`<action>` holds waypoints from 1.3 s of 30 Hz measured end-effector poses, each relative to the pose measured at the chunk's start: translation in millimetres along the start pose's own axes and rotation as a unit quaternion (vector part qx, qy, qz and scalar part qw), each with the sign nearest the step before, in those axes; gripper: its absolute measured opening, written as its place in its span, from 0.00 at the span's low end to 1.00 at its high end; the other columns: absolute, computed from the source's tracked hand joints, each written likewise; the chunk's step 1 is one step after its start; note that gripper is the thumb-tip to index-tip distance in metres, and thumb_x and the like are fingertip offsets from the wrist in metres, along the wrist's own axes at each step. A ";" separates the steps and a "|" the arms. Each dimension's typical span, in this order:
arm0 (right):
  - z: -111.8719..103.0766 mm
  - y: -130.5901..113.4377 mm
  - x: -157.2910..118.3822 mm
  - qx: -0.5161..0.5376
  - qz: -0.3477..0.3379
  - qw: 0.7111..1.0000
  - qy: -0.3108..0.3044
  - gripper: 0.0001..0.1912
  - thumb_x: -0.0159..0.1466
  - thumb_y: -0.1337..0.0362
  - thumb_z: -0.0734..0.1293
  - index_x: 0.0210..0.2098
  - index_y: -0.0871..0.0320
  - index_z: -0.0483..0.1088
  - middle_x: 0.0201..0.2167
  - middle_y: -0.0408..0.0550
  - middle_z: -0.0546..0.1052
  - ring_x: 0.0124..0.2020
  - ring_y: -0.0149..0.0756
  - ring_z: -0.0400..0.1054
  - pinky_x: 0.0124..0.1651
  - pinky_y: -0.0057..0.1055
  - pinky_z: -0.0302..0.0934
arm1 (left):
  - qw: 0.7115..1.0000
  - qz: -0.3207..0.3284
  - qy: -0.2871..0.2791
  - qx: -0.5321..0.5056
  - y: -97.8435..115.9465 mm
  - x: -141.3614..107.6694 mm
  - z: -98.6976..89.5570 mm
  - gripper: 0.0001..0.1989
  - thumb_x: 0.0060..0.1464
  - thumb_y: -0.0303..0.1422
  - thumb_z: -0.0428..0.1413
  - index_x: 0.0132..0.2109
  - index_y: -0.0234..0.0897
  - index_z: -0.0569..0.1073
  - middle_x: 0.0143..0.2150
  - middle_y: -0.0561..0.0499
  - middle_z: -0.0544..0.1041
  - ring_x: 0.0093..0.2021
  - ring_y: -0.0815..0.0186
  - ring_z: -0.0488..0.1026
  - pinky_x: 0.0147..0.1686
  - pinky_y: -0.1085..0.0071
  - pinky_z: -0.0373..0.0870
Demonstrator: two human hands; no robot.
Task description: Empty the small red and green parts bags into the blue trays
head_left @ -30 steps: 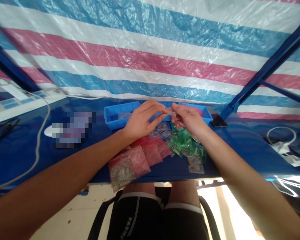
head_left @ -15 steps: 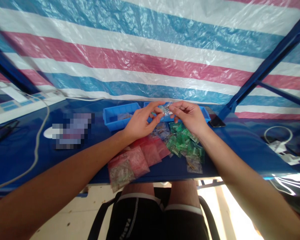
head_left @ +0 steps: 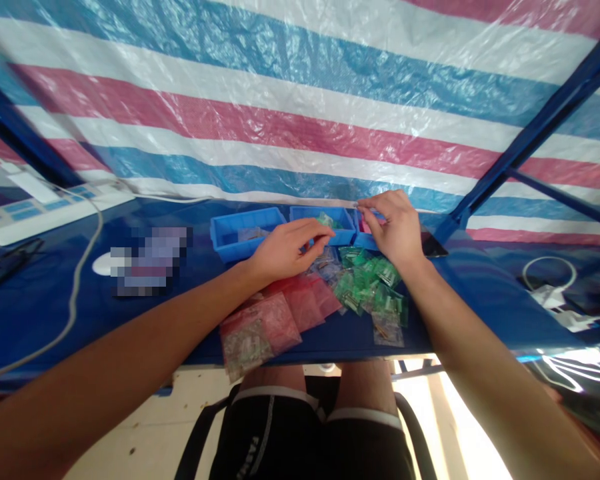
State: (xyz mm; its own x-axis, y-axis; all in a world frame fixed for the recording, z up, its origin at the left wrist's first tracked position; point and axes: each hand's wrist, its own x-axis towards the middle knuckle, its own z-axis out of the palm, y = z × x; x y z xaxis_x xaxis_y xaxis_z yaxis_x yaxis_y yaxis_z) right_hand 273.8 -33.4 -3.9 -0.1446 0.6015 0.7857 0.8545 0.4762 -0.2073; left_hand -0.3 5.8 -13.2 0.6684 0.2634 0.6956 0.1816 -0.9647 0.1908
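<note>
My left hand [head_left: 293,247] hovers at the front of the middle blue bin [head_left: 347,237], its fingers bent together and the thumb below them. Whatever its fingertips may hold is hidden. Over the right blue bin [head_left: 363,239] is my right hand [head_left: 397,223], thumb and forefinger drawn in; a tiny pale bit shows at the fingertips, too small to name. Pink material [head_left: 365,225] lies in that bin, and a greenish clear bag [head_left: 327,221] in the middle one. Below my hands lie small green bags [head_left: 365,283] of metal parts and red plastic bags [head_left: 300,303].
A left blue bin [head_left: 225,233] contains a clear bag. A clear bag of brass-coloured parts [head_left: 387,330] lies near the table's front edge. A dark phone [head_left: 435,245] sits right of the bins. A white cable [head_left: 75,293] crosses the left side; striped sheeting [head_left: 280,113] hangs behind.
My hands have parted: the right moved over the right bin, the left stayed near the middle one and came slightly lower. The clear bag formerly between them no longer shows there.
</note>
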 end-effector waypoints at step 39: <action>7.6 -82.5 -12.8 0.182 -0.181 0.946 -0.197 0.24 0.74 0.52 0.69 0.66 0.51 0.73 0.62 0.56 0.79 0.65 0.53 0.71 0.70 0.54 0.64 | 0.962 -0.138 -0.005 0.238 -39.4 -9.0 -72.1 0.18 0.70 0.40 0.52 0.47 0.35 0.84 0.49 0.38 0.85 0.56 0.48 0.78 0.61 0.50 0.72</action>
State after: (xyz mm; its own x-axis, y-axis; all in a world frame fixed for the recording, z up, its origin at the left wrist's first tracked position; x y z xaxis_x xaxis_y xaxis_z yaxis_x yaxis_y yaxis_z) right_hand 201.4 -75.5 -1.2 -0.6312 0.5142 0.5806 0.4955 0.8433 -0.2082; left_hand -65.5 41.5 23.0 0.5541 0.5116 0.6566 0.6604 -0.7504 0.0275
